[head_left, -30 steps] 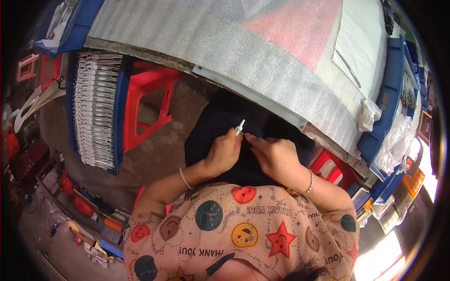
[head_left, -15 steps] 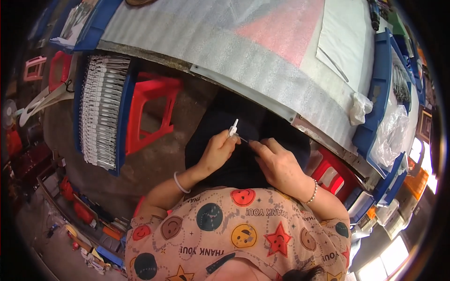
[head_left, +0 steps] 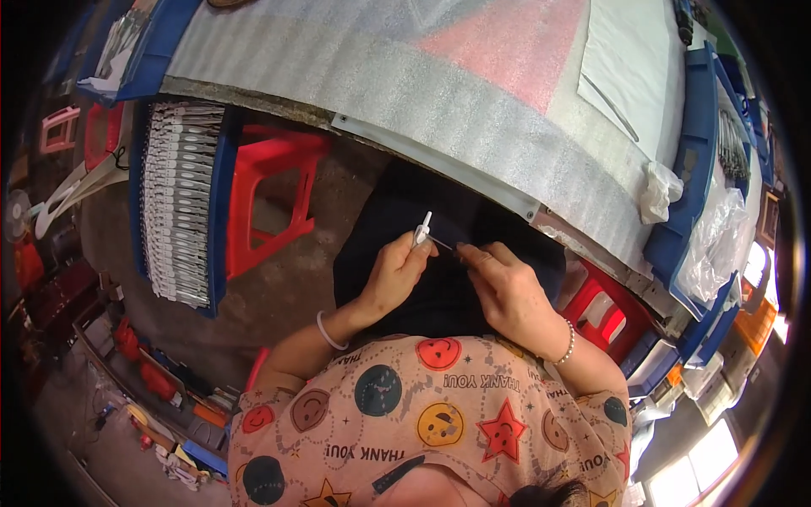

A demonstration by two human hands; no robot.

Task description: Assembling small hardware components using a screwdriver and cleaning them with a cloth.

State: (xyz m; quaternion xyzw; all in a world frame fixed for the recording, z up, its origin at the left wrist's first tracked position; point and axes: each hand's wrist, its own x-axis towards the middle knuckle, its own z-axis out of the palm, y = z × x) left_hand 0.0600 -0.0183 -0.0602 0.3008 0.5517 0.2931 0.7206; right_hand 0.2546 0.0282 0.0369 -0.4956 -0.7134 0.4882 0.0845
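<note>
Over my dark-clad lap, my left hand (head_left: 395, 275) pinches a small white plastic piece (head_left: 422, 231) with a narrow tip pointing up and away from me. My right hand (head_left: 517, 296) is closed on a thin rod (head_left: 442, 244), which spans the small gap between my hands. The rod's left end meets the white piece by my left fingertips; whether it goes inside, I cannot tell. Its other end is hidden in my right fingers.
Ahead stands a table (head_left: 338, 55) covered in translucent foam sheet. A blue bin (head_left: 223, 203) at left holds several rows of white-and-grey pieces, beside a red stool (head_left: 245, 207). To the right are another blue bin (head_left: 688, 160), clear plastic bags (head_left: 714, 241) and a second red stool (head_left: 583, 308).
My right hand has shifted slightly right, away from the left, so more of the thin rod shows between them. The left hand keeps its hold on the white piece.
</note>
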